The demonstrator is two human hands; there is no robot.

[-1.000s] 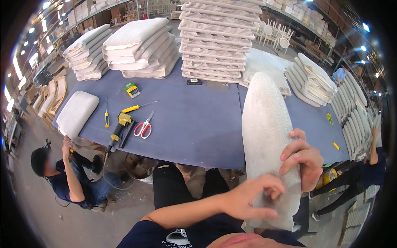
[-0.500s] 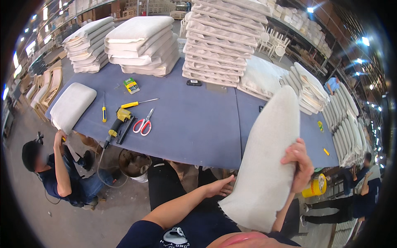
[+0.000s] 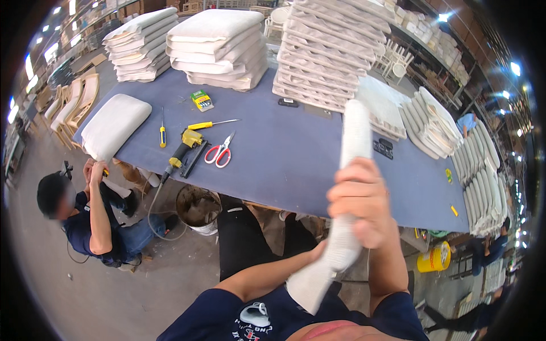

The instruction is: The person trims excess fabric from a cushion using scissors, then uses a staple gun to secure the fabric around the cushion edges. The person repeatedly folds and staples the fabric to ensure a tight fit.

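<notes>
My right hand is closed round an off-white fabric-covered seat cushion, its fingers wrapped over the near face. The cushion is upright and edge-on in front of my body, with a loose fabric flap at its lower end. My left hand is at the cushion's lower left side, its fingers hidden behind it. On the blue-grey table to the left lie red-handled scissors, a yellow-and-black staple gun with a hose, and two yellow-handled screwdrivers.
Tall stacks of folded pale covers and cushions line the table's far side. Another cushion lies at the left end, where a seated co-worker handles its edge. A metal bucket and yellow bucket stand below.
The cushion has turned from showing its broad face to edge-on and shifted left. My right hand has moved left with it; my left hand has gone partly behind it.
</notes>
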